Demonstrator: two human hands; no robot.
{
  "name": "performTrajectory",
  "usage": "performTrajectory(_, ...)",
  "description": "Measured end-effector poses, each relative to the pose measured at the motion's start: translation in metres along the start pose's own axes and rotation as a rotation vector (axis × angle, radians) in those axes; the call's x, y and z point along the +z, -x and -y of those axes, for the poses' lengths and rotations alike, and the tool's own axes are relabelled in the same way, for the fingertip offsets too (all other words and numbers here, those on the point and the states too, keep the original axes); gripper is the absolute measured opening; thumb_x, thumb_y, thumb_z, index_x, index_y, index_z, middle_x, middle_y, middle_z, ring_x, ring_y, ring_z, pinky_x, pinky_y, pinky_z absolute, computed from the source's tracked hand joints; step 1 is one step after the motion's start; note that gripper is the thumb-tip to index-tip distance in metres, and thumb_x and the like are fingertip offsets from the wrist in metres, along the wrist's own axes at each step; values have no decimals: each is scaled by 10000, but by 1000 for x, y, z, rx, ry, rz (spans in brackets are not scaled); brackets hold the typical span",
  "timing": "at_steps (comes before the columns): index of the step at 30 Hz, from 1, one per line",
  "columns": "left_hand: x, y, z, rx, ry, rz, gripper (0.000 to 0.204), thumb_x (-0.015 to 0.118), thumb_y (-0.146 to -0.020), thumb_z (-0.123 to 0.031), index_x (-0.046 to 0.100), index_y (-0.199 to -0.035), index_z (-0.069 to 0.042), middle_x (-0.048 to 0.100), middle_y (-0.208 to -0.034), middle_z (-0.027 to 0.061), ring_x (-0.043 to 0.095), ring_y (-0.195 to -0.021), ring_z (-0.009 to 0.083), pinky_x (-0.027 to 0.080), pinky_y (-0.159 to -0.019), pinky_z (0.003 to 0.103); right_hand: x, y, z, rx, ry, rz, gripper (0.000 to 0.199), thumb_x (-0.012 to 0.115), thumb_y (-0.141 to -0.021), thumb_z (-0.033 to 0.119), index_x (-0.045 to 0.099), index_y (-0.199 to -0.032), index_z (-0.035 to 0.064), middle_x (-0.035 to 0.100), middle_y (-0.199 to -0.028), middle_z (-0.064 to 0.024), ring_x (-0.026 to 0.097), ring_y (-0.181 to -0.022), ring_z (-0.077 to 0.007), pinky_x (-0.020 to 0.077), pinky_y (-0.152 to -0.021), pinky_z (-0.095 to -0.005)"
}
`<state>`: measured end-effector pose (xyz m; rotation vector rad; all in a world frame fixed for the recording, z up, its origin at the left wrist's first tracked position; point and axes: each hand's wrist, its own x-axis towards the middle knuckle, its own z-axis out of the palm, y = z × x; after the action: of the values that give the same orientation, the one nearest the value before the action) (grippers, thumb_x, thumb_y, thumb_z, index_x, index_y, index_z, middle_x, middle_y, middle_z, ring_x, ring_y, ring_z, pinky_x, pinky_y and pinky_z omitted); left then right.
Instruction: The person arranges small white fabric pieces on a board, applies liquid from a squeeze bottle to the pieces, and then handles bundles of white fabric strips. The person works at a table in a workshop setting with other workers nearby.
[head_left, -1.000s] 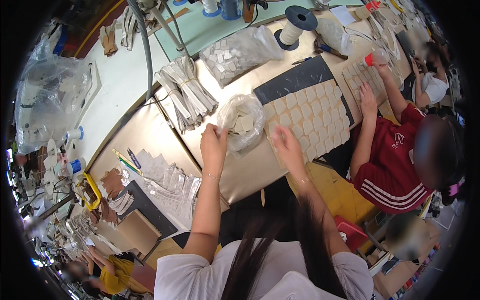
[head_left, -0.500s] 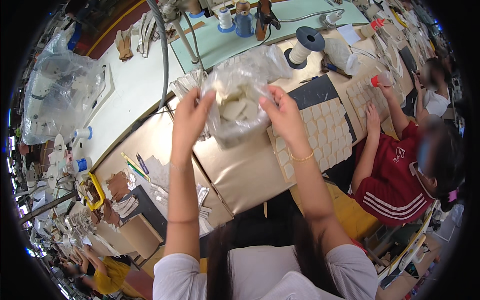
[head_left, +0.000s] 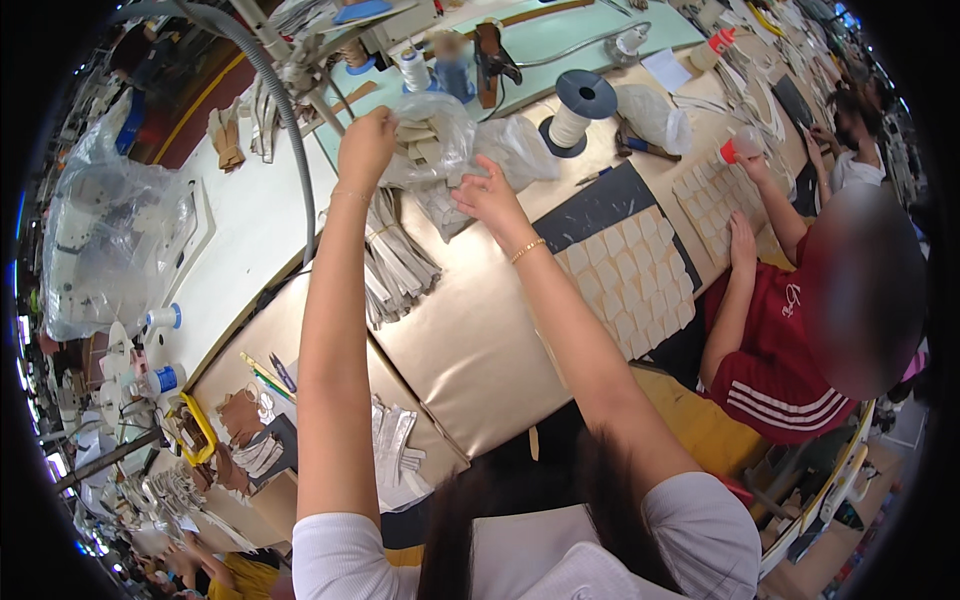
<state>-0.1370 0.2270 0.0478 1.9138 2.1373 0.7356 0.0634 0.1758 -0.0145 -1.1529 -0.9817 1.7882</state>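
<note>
A clear plastic bag (head_left: 452,128) stands tipped at the far side of the bench, its mouth showing pale cream pieces (head_left: 418,142) inside. My left hand (head_left: 368,148) is closed on the bag's left rim. Beside the bag's lower right is my right hand (head_left: 490,200), its fingers apart and nothing seen in them; whether a fingertip touches the plastic I cannot tell. Another crumpled clear bag (head_left: 525,148) lies against it on the right. Below the bag, a tied bundle of pale strips (head_left: 395,262) rests on the bench.
Cream pieces in rows cover a board (head_left: 630,275) at right. Behind it stand a thread spool (head_left: 578,112) and a hammer (head_left: 645,143). A grey hose (head_left: 290,120) hangs at left. At right, a co-worker in red (head_left: 775,340) holds a red-capped bottle (head_left: 738,146).
The bag has moved away from me and to the left, onto the far side. My right hand has let go of its rim. The strip bundle below has come into sight.
</note>
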Motion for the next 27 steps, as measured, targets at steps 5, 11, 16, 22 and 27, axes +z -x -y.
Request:
performTrajectory(5, -2, 27, 19, 126, 33, -207, 524, 652, -845, -322, 523, -1248, -13, 568, -1182, 243, 557, -1068, 375, 436, -907, 434, -62, 96, 2, -3, -38, -37, 380, 544, -936, 141, 451, -1268, -20, 582, -1153, -145, 599, -1031, -194, 502, -843, -297)
performTrajectory(11, 18, 160, -49, -336, 584, 92, 373, 574, -923, -299, 581, -1130, 12, 630, -791, 64, 585, -737, 139, 477, -683, 289, -213, 239, -56, -35, 427, -726, 218, 535, -951, 200, 564, -1112, 56, 591, -986, -17, 529, -886, -89, 438, -761, -248)
performTrajectory(16, 130, 267, -64, -900, 1163, 628, 430, 485, -967, -344, 471, -1260, -30, 604, -1045, 104, 614, -878, 185, 506, -795, 313, -271, 290, -99, 237, -20, -1021, 407, 526, -937, 396, 436, -1222, 121, 500, -1065, -24, 491, -932, -164, 411, -801, -344)
performTrajectory(22, 142, 257, -86, -854, 1159, 453, 395, 545, -938, -300, 506, -1223, -29, 596, -995, 87, 575, -835, 157, 470, -731, 294, -274, 287, -107, 229, -370, -932, 542, 519, -923, 467, 335, -1341, 174, 418, -1304, -110, 449, -1147, -275, 348, -941, -482)
performTrajectory(27, 89, 144, -51, -129, 277, -286, 355, 638, -853, -158, 570, -1163, 1, 604, -881, 160, 544, -749, 253, 437, -664, 345, -265, 296, -97, 267, -154, -1003, 532, 475, -946, 456, 307, -1364, 172, 392, -1323, -95, 445, -1127, -257, 335, -964, -474)
